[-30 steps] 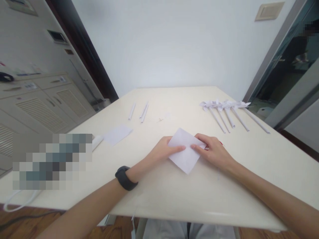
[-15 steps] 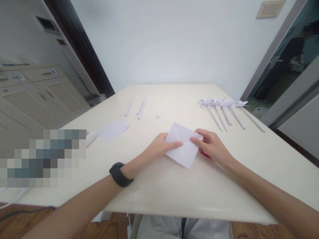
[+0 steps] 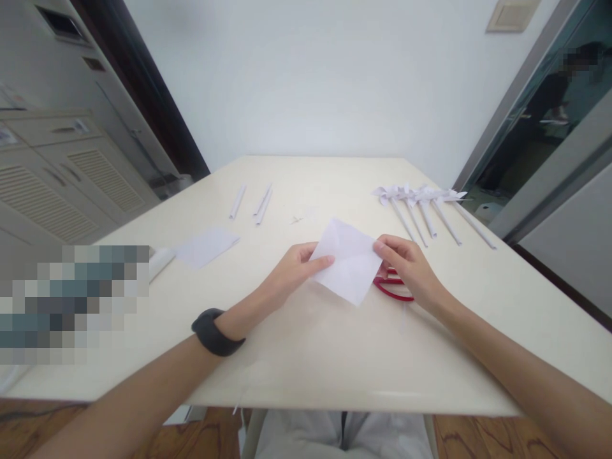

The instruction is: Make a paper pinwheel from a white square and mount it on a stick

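A square sheet of white paper point(image 3: 348, 264) with faint diagonal creases is held up above the table, tilted like a diamond. My left hand point(image 3: 299, 268) pinches its left corner, thumb on top and fingers behind. At the right corner my right hand point(image 3: 404, 264) grips the sheet between thumb and fingers. Red-handled scissors point(image 3: 394, 294) lie on the table just below my right hand; their blades are hidden behind the hand and paper.
Several white paper pinwheels on rolled sticks point(image 3: 425, 217) lie at the back right. Three rolled paper sticks point(image 3: 238, 202) and some loose white paper point(image 3: 205, 247) are on the left. Small paper scraps point(image 3: 297, 220) rest mid-table. A person point(image 3: 545, 102) is beyond the doorway.
Both thumbs have slid outward from the middle of the paper toward its side corners. My right hand has shifted so more of the red scissor handles shows. The camera view has turned slightly.
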{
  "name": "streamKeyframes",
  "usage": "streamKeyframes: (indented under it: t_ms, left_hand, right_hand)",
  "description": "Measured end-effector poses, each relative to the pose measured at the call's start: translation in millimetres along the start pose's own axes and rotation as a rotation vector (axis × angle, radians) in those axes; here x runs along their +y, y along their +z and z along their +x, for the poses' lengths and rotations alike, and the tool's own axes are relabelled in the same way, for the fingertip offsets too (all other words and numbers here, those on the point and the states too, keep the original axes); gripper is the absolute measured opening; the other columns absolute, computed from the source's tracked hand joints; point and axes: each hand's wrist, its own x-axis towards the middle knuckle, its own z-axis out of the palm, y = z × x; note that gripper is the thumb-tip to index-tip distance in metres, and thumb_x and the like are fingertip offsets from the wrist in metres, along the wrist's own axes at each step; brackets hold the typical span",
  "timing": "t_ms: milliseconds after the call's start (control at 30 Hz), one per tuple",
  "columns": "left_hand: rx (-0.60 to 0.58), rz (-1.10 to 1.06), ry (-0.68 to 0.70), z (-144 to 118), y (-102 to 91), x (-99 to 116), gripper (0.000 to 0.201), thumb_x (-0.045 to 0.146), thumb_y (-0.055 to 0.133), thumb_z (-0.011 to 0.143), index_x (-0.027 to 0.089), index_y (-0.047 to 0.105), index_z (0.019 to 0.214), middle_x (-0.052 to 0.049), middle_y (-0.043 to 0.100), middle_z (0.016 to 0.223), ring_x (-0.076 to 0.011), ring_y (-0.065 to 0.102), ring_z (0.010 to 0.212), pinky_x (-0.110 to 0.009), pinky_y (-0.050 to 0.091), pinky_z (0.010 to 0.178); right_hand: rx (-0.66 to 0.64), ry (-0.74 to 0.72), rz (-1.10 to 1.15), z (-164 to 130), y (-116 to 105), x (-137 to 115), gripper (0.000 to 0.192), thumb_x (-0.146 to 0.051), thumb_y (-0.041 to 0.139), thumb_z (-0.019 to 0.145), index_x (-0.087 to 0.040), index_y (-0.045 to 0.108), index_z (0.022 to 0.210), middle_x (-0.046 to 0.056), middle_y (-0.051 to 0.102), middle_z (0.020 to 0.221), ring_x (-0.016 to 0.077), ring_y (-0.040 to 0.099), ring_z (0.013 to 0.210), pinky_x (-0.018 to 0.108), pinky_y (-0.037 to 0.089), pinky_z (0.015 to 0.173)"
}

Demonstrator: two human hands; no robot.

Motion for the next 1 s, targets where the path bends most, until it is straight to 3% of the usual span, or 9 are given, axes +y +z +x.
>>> streamKeyframes:
  t_ms: [133, 333, 700, 1000]
  left_hand:
    - [-0.002, -0.027, 0.049, 1, -2.2, 3, 0.034, 0.035, 0.059, 0.081, 0.016, 0.064, 0.109, -0.007, 0.069, 0.102, -0.0188, 0.063, 0.086, -0.025, 0.046, 0.073]
    - [0.001, -0.002, 0.012, 0, -3.5, 0, 0.034, 0.036, 0.065, 0.077, 0.014, 0.066, 0.103, -0.008, 0.070, 0.092, -0.0202, 0.063, 0.079, -0.026, 0.046, 0.067]
    - [-0.006, 0.113, -0.056, 2, -2.5, 1, 0.033, 0.034, 0.071, 0.069, 0.016, 0.067, 0.097, -0.006, 0.071, 0.095, -0.0217, 0.064, 0.083, -0.027, 0.047, 0.069]
    - [0.055, 0.223, -0.087, 3, -9.2, 4, 0.028, 0.037, 0.065, 0.074, 0.018, 0.067, 0.095, -0.005, 0.071, 0.090, -0.0220, 0.065, 0.079, -0.027, 0.048, 0.064]
  right_hand:
    - [0.011, -0.043, 0.000, 1, -3, 0, 0.028, -0.035, 0.047, 0.091, -0.018, 0.051, 0.069, -0.003, 0.051, 0.060, 0.0092, 0.045, 0.053, 0.022, 0.036, 0.052]
    - [-0.048, -0.047, -0.059, -2, 1, 0, 0.025, -0.037, 0.048, 0.090, -0.019, 0.053, 0.074, -0.004, 0.049, 0.059, 0.0097, 0.044, 0.052, 0.022, 0.037, 0.050]
    - [-0.006, -0.099, -0.269, 0, 1, 2, 0.020, -0.031, 0.048, 0.089, -0.019, 0.054, 0.074, -0.001, 0.055, 0.071, 0.0133, 0.052, 0.067, 0.024, 0.041, 0.062]
    - [-0.099, -0.004, -0.517, 6, -17, -12, 0.024, -0.036, 0.043, 0.091, -0.021, 0.059, 0.082, 0.003, 0.062, 0.085, 0.0190, 0.057, 0.078, 0.031, 0.042, 0.068]
